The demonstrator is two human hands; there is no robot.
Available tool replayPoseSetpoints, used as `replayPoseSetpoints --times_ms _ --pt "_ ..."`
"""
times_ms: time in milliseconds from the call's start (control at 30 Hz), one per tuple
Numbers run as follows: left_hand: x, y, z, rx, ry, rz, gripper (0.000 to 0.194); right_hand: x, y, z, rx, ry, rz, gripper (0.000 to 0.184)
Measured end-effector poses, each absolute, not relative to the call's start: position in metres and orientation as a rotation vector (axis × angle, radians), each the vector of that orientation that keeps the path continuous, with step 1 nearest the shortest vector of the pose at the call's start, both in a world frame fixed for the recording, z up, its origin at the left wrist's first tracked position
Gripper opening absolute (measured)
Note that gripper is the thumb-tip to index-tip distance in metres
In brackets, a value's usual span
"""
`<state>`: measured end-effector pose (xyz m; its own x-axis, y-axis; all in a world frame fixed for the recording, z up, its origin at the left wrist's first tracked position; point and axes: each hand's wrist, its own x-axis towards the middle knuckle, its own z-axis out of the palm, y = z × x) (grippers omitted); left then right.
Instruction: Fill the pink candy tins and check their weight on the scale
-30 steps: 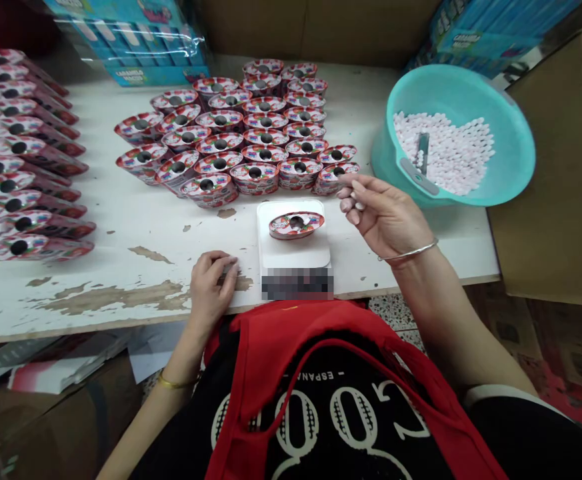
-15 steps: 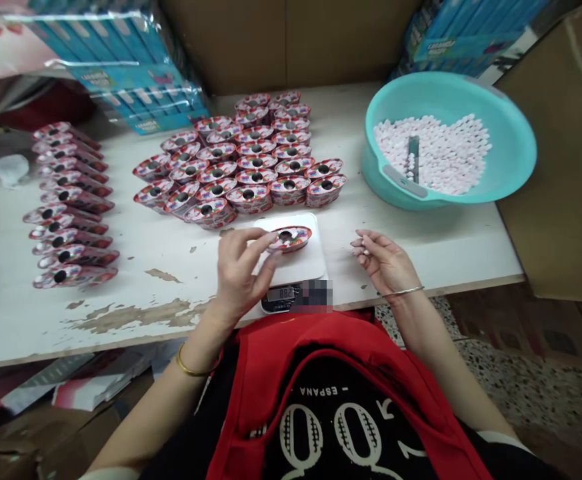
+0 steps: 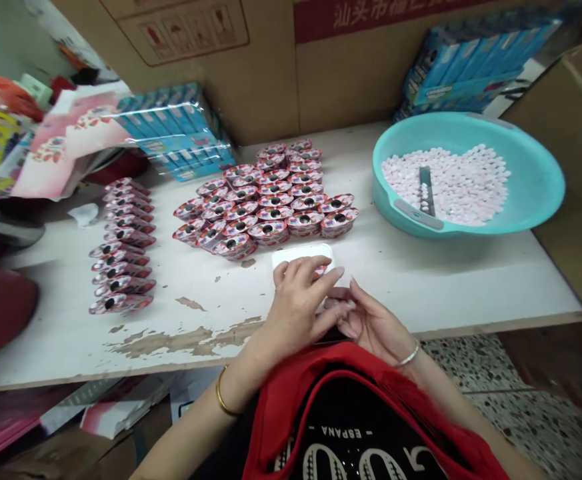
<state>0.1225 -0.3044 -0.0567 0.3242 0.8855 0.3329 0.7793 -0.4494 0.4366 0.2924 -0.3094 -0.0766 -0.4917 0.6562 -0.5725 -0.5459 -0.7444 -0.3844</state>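
Chipped white bench (image 3: 475,287), lower centre: left hand (image 3: 295,307) cupped over the white scale (image 3: 301,254); right hand (image 3: 373,327) narrowly pinched, its hold unclear.

Under your left hand (image 3: 298,307), a white scale platform (image 3: 301,253), only its far edge showing. On it, a red foil oval tub (image 3: 322,270), nearly all hidden, a sliver showing past your fingers. At your right hand (image 3: 375,325), fingertips pinched on pale candies (image 3: 341,305), blurred.
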Motion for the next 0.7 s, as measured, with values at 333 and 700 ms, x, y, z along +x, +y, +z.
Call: replayPoseSetpoints --times_ms 333,700 --pt "0.033 -0.297 -0.051 2.266 1.673 0.602 0.033 0.315 -0.308 -0.088 -1.304 -0.054 1.994 0.027" --pt "-0.130 -0.303 -0.079 1.783 2.372 0.727 0.036 0.323 -0.300 -0.082 -1.528 0.049 1.894 0.028"
